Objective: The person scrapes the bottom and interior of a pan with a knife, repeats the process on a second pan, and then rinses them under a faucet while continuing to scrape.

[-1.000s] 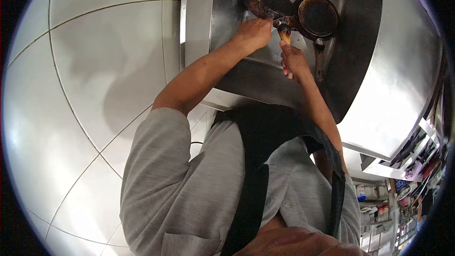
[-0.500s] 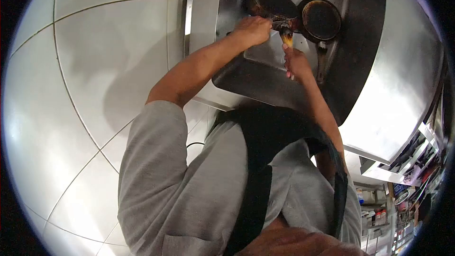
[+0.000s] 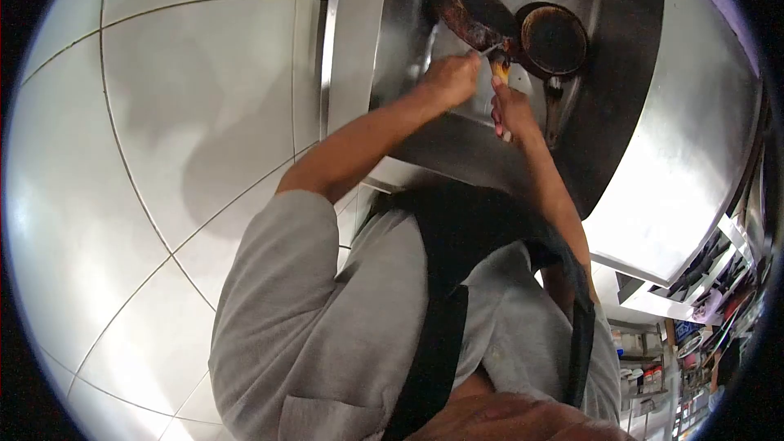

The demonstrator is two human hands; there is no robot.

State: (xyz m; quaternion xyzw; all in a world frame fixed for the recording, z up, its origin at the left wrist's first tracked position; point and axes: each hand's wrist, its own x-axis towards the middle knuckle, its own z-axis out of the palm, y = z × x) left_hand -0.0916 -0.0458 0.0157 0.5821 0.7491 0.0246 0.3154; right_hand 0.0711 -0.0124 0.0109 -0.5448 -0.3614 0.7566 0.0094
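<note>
A blackened frying pan (image 3: 478,15) sits tilted in the metal sink, its rim crusted brown. My right hand (image 3: 513,110) is closed around its yellowish handle (image 3: 500,72), which is charred dark near the pan. In my closed left hand (image 3: 453,82) is a thin metal tool (image 3: 492,50), its tip touching or very near the joint between pan and handle. My fingers cover most of the tool, so its exact kind is hidden. A second dark pan (image 3: 555,39) rests just right of the first, with its worn handle pointing toward me.
The sink's steel wall (image 3: 621,73) rises on the right, beside a shiny steel counter (image 3: 694,139). White tiles (image 3: 204,73) cover the surface on the left. Shelves with assorted items (image 3: 649,359) stand at the lower right.
My left hand has drawn back toward me and slightly right, bringing more of the metal tool into sight. The held pan has shifted and tilted a little; my right hand keeps its grip.
</note>
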